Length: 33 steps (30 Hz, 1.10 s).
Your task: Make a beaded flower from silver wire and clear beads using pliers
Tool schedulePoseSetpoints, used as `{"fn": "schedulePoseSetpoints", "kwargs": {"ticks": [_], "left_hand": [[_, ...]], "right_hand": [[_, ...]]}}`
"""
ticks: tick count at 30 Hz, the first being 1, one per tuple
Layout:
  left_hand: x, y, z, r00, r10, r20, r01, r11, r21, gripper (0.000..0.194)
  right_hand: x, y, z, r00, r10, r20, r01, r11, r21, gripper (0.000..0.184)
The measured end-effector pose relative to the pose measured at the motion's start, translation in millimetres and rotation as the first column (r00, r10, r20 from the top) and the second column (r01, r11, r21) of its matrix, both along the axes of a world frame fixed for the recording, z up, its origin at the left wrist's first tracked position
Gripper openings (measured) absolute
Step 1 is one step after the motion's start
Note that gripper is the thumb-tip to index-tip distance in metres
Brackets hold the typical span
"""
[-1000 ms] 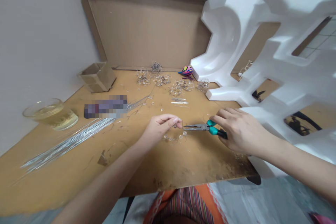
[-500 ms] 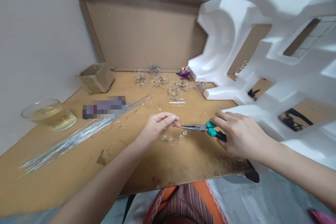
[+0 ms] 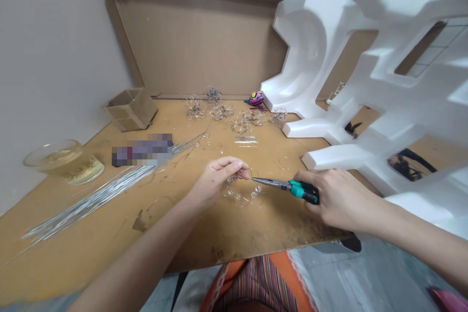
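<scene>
Between thumb and fingers my left hand (image 3: 223,175) pinches a ring of thin wire strung with clear beads (image 3: 239,197), which hangs just over the table. My right hand (image 3: 338,200) is closed round the green and black handles of long-nose pliers (image 3: 278,184). The pliers point left, their tips at the wire beside my left fingertips. Whether the jaws grip the wire is too small to tell. Behind my hands lie several clusters of beaded wire (image 3: 222,111), and short wire pieces (image 3: 246,141) with a few loose beads (image 3: 209,144).
A bundle of silver wires (image 3: 98,200) stretches across the left, by a blurred purple item (image 3: 142,150). A glass of yellowish liquid (image 3: 66,162) and a small cardboard box (image 3: 129,109) stand there. White foam packaging (image 3: 307,44) borders the right. A colourful ball-like object (image 3: 256,99) sits at the back.
The pliers have turned in my right hand, their handles now closer together and lower. My right hand has dropped slightly. My left hand keeps its pinch on the beaded wire.
</scene>
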<state>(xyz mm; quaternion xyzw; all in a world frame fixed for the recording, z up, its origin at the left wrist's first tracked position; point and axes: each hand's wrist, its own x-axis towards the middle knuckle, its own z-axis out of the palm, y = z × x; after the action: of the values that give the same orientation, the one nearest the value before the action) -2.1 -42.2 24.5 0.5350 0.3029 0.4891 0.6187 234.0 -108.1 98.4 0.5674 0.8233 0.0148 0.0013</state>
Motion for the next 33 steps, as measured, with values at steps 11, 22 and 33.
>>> {"fn": "schedulePoseSetpoints", "kwargs": {"ticks": [11, 22, 33], "left_hand": [[0, 2, 1.5, 0.999, -0.033, -0.033, 0.030, 0.995, -0.096, 0.020], [-2, 4, 0.8, 0.991, -0.102, 0.084, 0.120, 0.961, -0.247, 0.022], [1, -3, 9.2, 0.983, -0.179, -0.032, 0.170, 0.968, -0.186, 0.044]], "right_hand": [[0, 5, -5.4, 1.000, -0.009, -0.029, 0.008, 0.999, -0.031, 0.009], [10, 4, -13.3, 0.992, 0.022, 0.122, -0.049, 0.974, 0.222, 0.030], [-10, -2, -8.2, 0.990, -0.031, 0.137, -0.003, 0.970, 0.242, 0.022]]}}
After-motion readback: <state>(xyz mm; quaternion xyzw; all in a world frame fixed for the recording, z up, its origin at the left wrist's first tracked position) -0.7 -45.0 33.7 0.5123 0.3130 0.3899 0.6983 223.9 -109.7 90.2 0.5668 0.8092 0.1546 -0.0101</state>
